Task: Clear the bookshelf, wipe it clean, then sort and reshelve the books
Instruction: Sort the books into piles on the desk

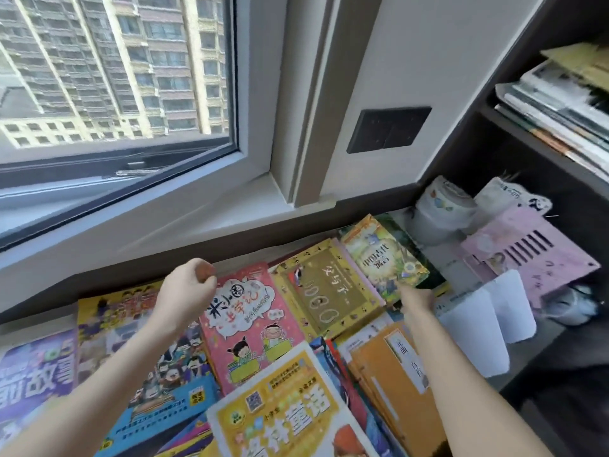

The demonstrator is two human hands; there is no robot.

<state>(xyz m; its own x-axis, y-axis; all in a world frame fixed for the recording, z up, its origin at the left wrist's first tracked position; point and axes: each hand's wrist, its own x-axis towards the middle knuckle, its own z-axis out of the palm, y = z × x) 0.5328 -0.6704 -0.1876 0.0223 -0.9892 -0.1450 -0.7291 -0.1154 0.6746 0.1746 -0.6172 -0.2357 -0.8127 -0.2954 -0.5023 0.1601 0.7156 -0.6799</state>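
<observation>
One green book (385,255) (tilted) juts from the right hand (417,300).

Glossy paper covers: pink book (250,324), yellow book (280,410) at 6 o'clock, green book (385,255) at 3 o'clock. Orange books (395,377), 5 o'clock: matt paper. Window pane (115,67), 10 o'clock: smooth glass. Shelf unit (468,150), 2 o'clock: dark matt wood-look. Pink slotted box (527,255): smooth plastic.

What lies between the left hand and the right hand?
In the head view, two flat books: a pink cartoon book next to the left hand, then a gold-bordered yellow book beside the right hand, which grips a green book.
</observation>
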